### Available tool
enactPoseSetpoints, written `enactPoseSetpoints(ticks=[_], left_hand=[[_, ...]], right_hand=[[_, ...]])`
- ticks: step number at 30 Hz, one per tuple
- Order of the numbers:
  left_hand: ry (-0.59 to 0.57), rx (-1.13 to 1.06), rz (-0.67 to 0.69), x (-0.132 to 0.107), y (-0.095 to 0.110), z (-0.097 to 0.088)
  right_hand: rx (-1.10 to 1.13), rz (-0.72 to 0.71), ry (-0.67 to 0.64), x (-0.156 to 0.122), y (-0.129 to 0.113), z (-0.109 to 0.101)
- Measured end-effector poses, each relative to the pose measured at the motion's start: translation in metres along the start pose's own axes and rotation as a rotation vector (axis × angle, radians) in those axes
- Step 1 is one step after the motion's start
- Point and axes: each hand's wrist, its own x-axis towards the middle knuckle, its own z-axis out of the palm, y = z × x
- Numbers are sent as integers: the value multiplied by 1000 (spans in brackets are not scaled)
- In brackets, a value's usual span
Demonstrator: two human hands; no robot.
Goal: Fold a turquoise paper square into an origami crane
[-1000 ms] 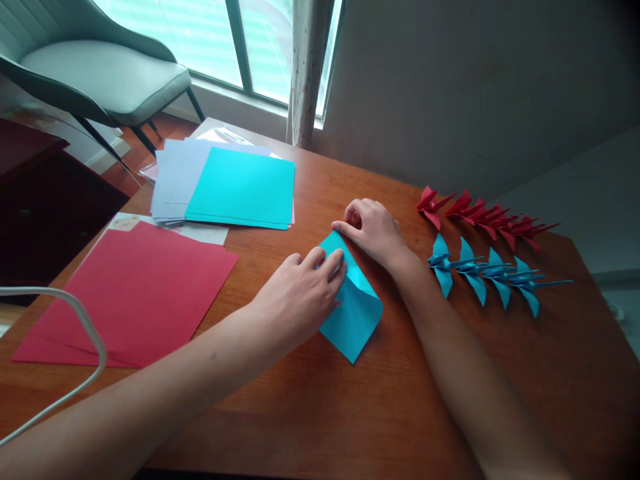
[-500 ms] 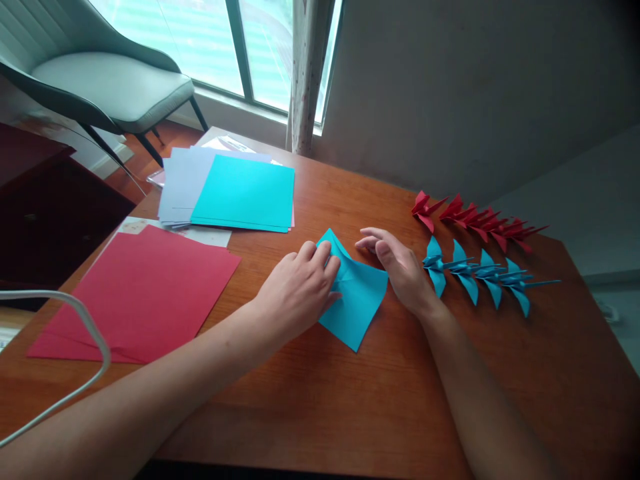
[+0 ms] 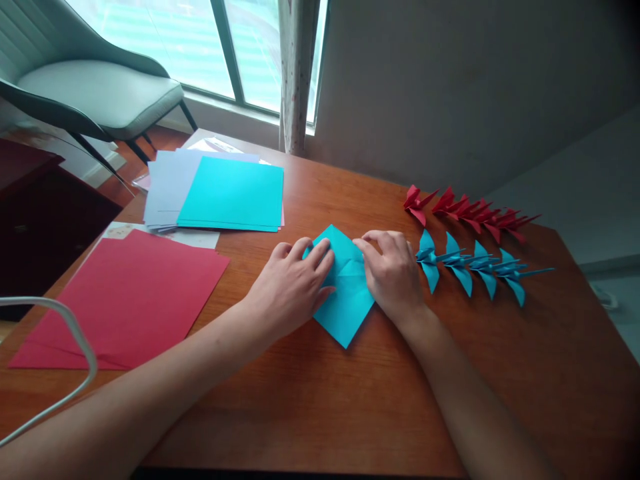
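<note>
A creased square of blue origami paper [image 3: 347, 303] lies on the table with one corner toward me and one pointing away. My left hand [image 3: 295, 283] rests on its left side, fingers bent and thumb on the surface, holding it down. At the right edge, my right hand [image 3: 393, 273] has its thumb and index finger closed on the paper. The fingers partly cover both side corners. A row of folded blue paper cranes [image 3: 457, 263] sits just right of my right hand.
Folded red paper cranes [image 3: 470, 213] stand behind the blue ones. At the left are red paper sheets [image 3: 125, 300], with blue sheets [image 3: 235, 193] on pale ones [image 3: 173, 180] behind. A white cable [image 3: 75, 327] arches over the left edge. A chair [image 3: 105, 93] is beyond the wooden table [image 3: 300, 413].
My right hand has moved onto the paper's right edge and closed there. The paper lies flatter and has turned slightly. My left hand stays on its left side. The view has shifted a little.
</note>
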Motion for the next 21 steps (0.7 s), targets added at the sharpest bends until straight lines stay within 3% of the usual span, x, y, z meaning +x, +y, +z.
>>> enactPoseSetpoints(ticks=[5, 8, 16, 21], left_hand=[[35, -37, 4, 3, -5, 0], [85, -23, -88, 7, -13, 0], [65, -67, -358, 13, -28, -5], [118, -199, -386, 14, -23, -7]], right_hand=[[107, -63, -158, 0, -3, -1], [171, -34, -224, -1, -6, 1], [181, -26, -259, -2, -14, 2], [208, -39, -260, -3, -16, 1]])
